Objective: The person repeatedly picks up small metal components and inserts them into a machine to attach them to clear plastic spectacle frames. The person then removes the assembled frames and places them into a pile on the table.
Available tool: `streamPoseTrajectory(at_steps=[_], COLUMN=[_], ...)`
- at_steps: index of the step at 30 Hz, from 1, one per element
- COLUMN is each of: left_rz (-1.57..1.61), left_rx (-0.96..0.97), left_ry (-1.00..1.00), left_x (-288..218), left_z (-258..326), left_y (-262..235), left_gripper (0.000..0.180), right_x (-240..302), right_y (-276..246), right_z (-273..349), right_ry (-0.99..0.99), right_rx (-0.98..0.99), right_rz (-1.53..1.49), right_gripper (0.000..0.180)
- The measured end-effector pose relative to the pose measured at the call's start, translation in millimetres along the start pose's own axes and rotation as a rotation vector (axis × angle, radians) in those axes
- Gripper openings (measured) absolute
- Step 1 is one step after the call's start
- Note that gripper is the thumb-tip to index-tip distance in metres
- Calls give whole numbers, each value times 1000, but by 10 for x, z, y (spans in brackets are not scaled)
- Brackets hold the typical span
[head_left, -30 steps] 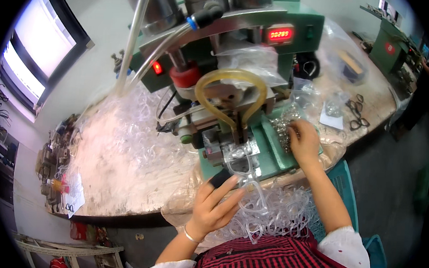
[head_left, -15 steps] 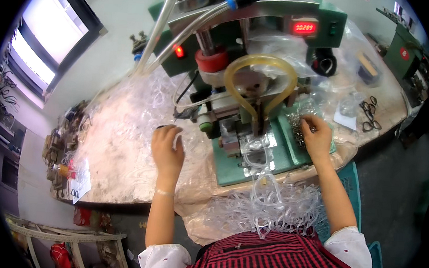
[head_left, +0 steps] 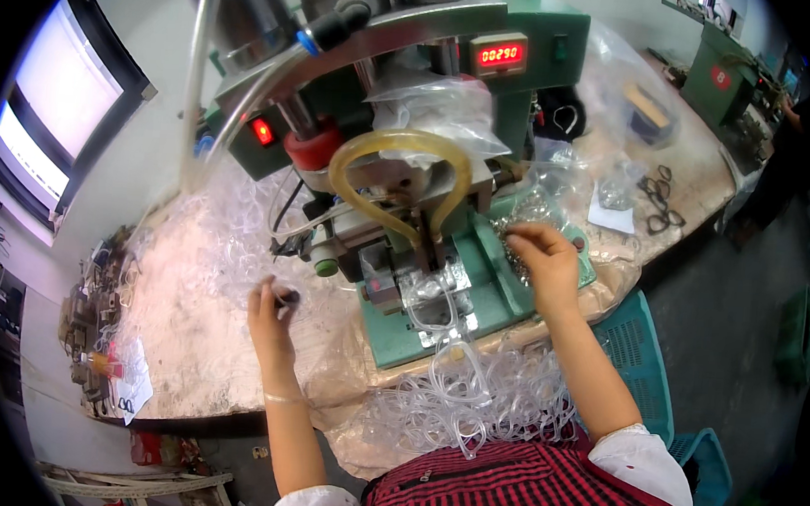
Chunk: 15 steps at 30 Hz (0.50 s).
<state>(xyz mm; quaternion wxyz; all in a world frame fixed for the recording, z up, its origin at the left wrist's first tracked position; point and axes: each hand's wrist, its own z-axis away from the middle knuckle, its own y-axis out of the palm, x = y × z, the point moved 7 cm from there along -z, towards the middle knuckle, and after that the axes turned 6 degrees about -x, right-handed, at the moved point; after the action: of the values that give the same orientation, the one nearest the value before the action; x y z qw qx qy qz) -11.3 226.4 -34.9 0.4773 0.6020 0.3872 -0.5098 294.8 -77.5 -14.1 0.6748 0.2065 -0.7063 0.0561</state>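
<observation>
My left hand (head_left: 271, 332) hovers left of the green press machine (head_left: 418, 342), fingers apart and slightly curled. A small dark thing (head_left: 287, 298) sits at its fingertips, and looks worn on a finger rather than gripped. Over a heap of tiny metal parts (head_left: 519, 264) in the machine's right-hand tray, my right hand (head_left: 552, 271) has thumb and fingers pinched together; what lies between them is too small to make out. A clear plastic spectacle frame (head_left: 433, 322) lies at the machine's fixture, below the yellow tube loop (head_left: 340, 172).
Many clear spectacle frames (head_left: 480, 397) are piled at the table's front edge. Plastic bags (head_left: 249, 230) lie left of the press. At the right are dark glasses (head_left: 660, 199), a tub (head_left: 650, 117) and a teal basket (head_left: 635, 355) below the table.
The view has shifted, so the machine appears lower and further left. My left hand has turned, showing more of the dark thing. My right hand stays over the metal parts. The counter display has changed.
</observation>
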Motion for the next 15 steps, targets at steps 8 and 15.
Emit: streamPoseTrajectory(at_steps=[8, 15], left_rz=[71, 93], left_rx=[-86, 330], left_ry=[95, 933], left_x=[120, -1711], left_z=[378, 1235], left_y=[-16, 1010], left_gripper=[25, 12], right_x=[532, 553], right_y=[783, 842], right_z=[423, 488], right_ry=[-319, -104], right_rx=[127, 189], right_rz=[-10, -121], right_gripper=[30, 48])
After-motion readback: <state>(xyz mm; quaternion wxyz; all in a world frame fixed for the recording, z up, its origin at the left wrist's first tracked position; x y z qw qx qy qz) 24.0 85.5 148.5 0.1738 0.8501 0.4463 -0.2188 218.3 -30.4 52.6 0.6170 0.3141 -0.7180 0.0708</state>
